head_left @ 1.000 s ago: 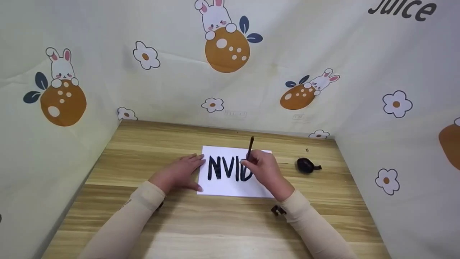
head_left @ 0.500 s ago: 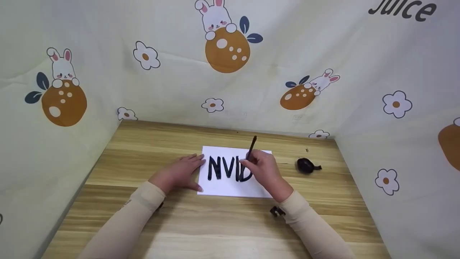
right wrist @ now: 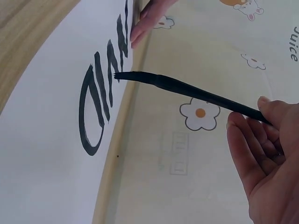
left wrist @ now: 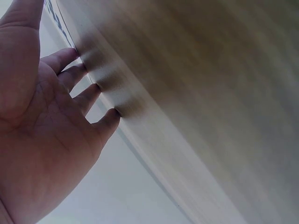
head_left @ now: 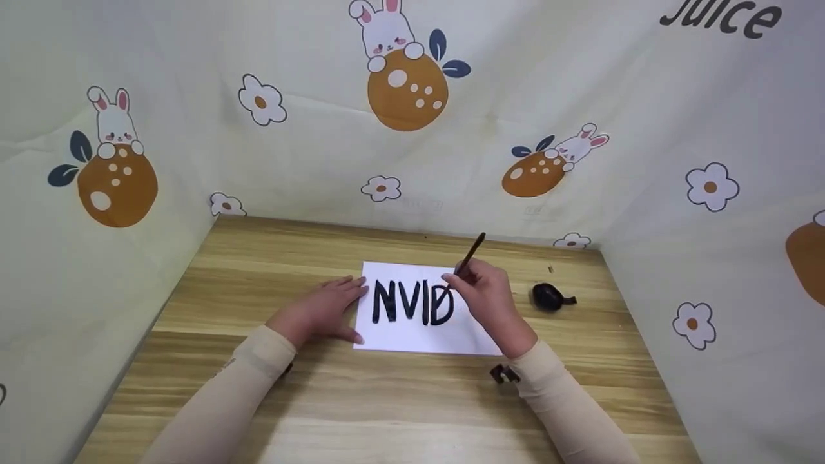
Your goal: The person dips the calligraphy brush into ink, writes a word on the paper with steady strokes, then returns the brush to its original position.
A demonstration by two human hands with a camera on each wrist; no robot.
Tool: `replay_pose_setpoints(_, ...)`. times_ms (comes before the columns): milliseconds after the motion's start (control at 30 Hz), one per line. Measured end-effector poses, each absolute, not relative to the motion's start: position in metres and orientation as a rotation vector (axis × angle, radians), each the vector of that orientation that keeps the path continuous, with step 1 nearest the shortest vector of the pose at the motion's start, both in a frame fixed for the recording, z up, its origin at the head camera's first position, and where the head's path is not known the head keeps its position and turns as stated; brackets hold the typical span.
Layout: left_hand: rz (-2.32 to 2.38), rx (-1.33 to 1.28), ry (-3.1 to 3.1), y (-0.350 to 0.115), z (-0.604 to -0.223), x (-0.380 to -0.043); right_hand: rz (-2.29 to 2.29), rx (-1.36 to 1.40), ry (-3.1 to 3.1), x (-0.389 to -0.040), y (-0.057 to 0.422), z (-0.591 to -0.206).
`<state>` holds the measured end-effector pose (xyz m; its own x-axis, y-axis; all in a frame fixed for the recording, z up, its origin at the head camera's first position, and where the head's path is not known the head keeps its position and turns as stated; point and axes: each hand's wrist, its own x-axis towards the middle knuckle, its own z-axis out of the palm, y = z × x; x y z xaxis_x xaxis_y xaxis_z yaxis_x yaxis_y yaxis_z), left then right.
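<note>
A white sheet of paper lies on the wooden table with the bold black letters NVID on it. My left hand rests at the sheet's left edge, fingers spread, fingertips down on the edge and table; the left wrist view shows its palm side. With thumb and fingers my right hand pinches a slim black paintbrush by its handle. In the right wrist view, the dark bristle tip of the paintbrush overlaps the letters, and the D shows whole.
Right of the sheet sits a small round black dish with a stubby handle. A tiny dark scrap lies behind it. Pale fabric walls printed with rabbits and flowers enclose the table at the back and sides.
My right hand has shifted right and slightly back with the paintbrush, whose handle leans further right. More of the D is uncovered. My left hand has stayed in place.
</note>
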<state>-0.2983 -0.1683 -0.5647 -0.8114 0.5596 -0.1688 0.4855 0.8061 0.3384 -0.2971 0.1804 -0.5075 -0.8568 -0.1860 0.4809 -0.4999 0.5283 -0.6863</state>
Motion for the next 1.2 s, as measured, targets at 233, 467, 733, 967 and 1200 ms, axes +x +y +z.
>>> replay_pose_setpoints(233, 0.407, 0.811, 2.732, -0.169, -0.565, -0.297, 1.234, 0.519, -2.410, -0.301, 0.191, -0.504)
replay_pose_setpoints(467, 0.458, 0.827, 2.735, -0.169, -0.564, -0.296, 1.175, 0.472, -2.406, -0.310, 0.207, -0.504)
replay_pose_setpoints(733, 0.458, 0.819, 2.724, -0.169, -0.562, -0.294, 1.012, 0.472, -2.416, -0.318, 0.220, -0.507)
replay_pose_setpoints(967, 0.450, 0.814, 2.731, -0.168, -0.561, -0.295, 0.954, 0.458, -2.455, -0.324, 0.221, -0.509)
replay_pose_setpoints(1200, 0.454, 0.802, 2.726, -0.169, -0.561, -0.295, 0.905, 0.504, -2.440, -0.328, 0.220, -0.515)
